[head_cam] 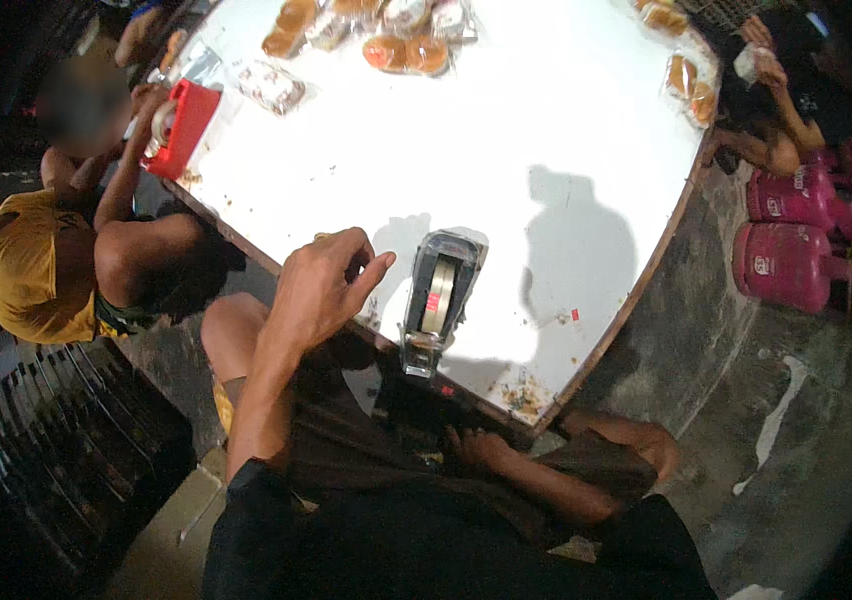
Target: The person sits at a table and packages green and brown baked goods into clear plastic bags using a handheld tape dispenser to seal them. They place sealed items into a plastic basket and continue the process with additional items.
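My left hand (321, 289) hovers at the near edge of the white table (426, 150), back upward, thumb held away from the bent fingers. Those fingertips are hidden, and a small yellowish-brown bit shows just behind the knuckles. To the right of it stands a dark tape dispenser (445, 289), its front end reaching over the table edge. A roll of clear tape (437, 296) with a red-printed core sits in the dispenser. My right hand (482, 450) is low in shadow by my lap, below the table edge; whether it holds anything cannot be told.
Wrapped bread buns (405, 54) lie at the far side, others (688, 86) at the right. Left, a person handles a red tape dispenser (182, 127); another person's hands (763, 64) hold something whitish. Pink gas cylinders (782, 266) stand right. Crumbs (523, 397) litter the near corner.
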Demonstrator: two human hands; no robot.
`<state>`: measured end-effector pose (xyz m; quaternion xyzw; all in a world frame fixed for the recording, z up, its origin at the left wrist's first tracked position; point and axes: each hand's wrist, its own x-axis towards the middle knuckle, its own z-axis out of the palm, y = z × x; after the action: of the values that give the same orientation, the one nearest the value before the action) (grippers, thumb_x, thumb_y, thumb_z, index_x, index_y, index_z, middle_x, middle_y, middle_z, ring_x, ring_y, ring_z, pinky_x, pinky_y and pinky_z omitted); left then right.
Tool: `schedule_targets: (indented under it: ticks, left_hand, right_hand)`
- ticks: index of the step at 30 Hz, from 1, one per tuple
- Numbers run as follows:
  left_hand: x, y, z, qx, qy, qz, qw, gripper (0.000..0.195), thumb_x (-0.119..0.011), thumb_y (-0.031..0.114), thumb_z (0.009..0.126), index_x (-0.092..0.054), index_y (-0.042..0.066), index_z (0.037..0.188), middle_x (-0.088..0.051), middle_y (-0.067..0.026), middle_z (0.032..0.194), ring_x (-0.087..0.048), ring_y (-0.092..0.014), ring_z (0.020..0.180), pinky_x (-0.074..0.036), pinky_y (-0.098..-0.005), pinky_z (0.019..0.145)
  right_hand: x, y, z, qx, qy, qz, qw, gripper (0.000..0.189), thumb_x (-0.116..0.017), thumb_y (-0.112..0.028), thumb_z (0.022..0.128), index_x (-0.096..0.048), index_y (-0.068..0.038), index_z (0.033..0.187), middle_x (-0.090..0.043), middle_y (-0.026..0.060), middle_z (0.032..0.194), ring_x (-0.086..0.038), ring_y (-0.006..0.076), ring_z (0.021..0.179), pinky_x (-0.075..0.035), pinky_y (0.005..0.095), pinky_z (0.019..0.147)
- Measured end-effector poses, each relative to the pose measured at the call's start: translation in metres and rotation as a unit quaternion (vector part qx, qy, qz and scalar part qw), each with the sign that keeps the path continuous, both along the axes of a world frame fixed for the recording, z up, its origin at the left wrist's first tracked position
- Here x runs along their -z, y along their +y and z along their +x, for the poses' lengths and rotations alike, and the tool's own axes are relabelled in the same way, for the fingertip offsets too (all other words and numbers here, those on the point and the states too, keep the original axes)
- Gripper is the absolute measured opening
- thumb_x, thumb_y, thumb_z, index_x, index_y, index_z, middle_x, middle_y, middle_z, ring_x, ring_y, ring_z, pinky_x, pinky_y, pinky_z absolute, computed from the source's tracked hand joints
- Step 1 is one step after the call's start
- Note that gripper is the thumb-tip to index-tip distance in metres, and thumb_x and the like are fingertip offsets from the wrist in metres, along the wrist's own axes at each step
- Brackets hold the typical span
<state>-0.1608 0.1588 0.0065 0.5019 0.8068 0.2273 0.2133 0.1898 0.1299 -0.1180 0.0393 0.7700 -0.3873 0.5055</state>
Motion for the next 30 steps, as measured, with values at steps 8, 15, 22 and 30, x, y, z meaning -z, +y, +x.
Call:
schedule_targets:
  ticks: [8,15,22,30]
  left_hand:
    - [-0.017,-0.035,0.031,0.082,-0.081,0.145,0.983,0.02,-0.068,0.022,0.094,-0.064,0.003,0.09,-0.068,-0.0173,0.085,-0.066,-0.038,0.081,-0.05,-0.0465,0.073]
    - [-0.054,-0.037,-0.023,0.112,-0.091,0.145,0.979,0.026,-0.075,0.027,0.092,-0.067,0.004,0.099,-0.068,-0.0073,0.086,-0.064,-0.019,0.076,-0.053,-0.034,0.07]
    - [0.066,0.037,-0.233,-0.309,0.042,0.091,0.946,0.11,-0.061,0.077,0.083,-0.039,-0.011,0.145,-0.052,-0.0306,0.139,-0.051,-0.046,0.132,-0.042,-0.0509,0.11]
    - [0.122,0.129,-0.404,-0.416,0.086,0.127,0.896,0.125,-0.052,0.091,0.076,-0.027,-0.003,0.156,-0.031,-0.0276,0.158,-0.024,-0.043,0.15,-0.022,-0.0655,0.116]
  right_hand:
    - [-0.116,0.05,-0.044,0.143,0.056,-0.067,0.986,0.051,-0.061,-0.04,0.101,-0.06,0.001,0.13,-0.074,0.0157,0.095,-0.073,0.0243,0.085,-0.058,0.0376,0.075]
    - [-0.058,0.166,-0.041,0.595,0.312,0.201,0.713,0.058,-0.066,-0.044,0.098,-0.06,0.005,0.128,-0.07,0.0186,0.114,-0.068,0.0271,0.105,-0.053,0.0408,0.092]
    - [0.058,0.212,-0.077,0.434,0.258,0.525,0.686,0.106,-0.061,-0.067,0.089,-0.023,0.008,0.155,-0.014,0.0307,0.163,-0.007,0.0438,0.154,-0.007,0.0627,0.12]
    - [0.053,0.197,-0.082,0.412,0.231,0.56,0.681,0.115,-0.057,-0.07,0.088,-0.014,0.013,0.155,-0.01,0.0369,0.162,-0.003,0.0464,0.154,-0.002,0.0633,0.12]
